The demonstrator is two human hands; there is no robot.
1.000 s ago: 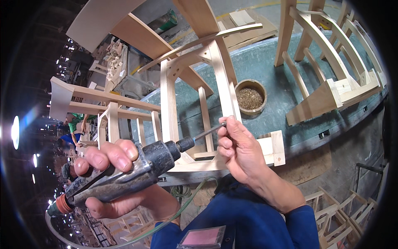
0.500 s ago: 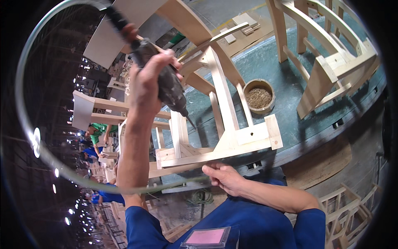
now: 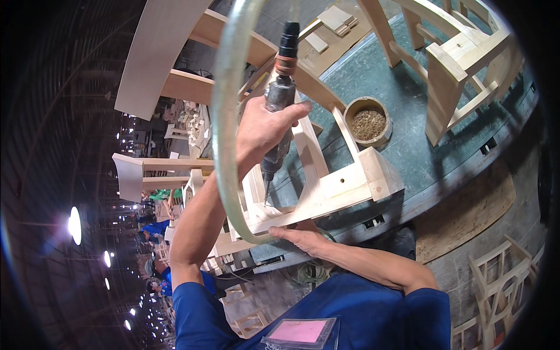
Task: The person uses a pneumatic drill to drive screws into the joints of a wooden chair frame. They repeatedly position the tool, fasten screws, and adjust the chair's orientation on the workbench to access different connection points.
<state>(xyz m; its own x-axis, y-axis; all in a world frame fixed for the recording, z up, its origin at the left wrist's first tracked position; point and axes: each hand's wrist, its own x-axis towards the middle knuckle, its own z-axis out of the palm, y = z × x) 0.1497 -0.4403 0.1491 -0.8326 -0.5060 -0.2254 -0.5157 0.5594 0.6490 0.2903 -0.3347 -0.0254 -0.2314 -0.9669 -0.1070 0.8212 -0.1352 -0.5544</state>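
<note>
My left hand [image 3: 256, 128] is wrapped round a dark air screwdriver [image 3: 280, 96] with an orange-ringed hose coupling on top. Its bit [image 3: 267, 189] points down at a corner block [image 3: 265, 211] inside a pale wooden chair frame [image 3: 344, 181], and the tip is at or very near the wood. At the frame's near rail, my right hand [image 3: 300, 239] grips with the thumb along the near side; its other fingers are partly hidden. A translucent greenish air hose [image 3: 224, 134] loops in front of my left forearm and runs down beside my right thumb.
A round tub [image 3: 378, 140] of small brownish pieces, perhaps screws, stands on the green worktable [image 3: 408, 169]. Another chair frame [image 3: 446, 87] is at the right. Wooden pieces [image 3: 335, 17] lie at the far side. People in blue [image 3: 156, 227] work at the left.
My left hand has brought the screwdriver right and down, turning it more upright, with its bit now at the corner block. The hose has swung right. My right hand remains at the rail.
</note>
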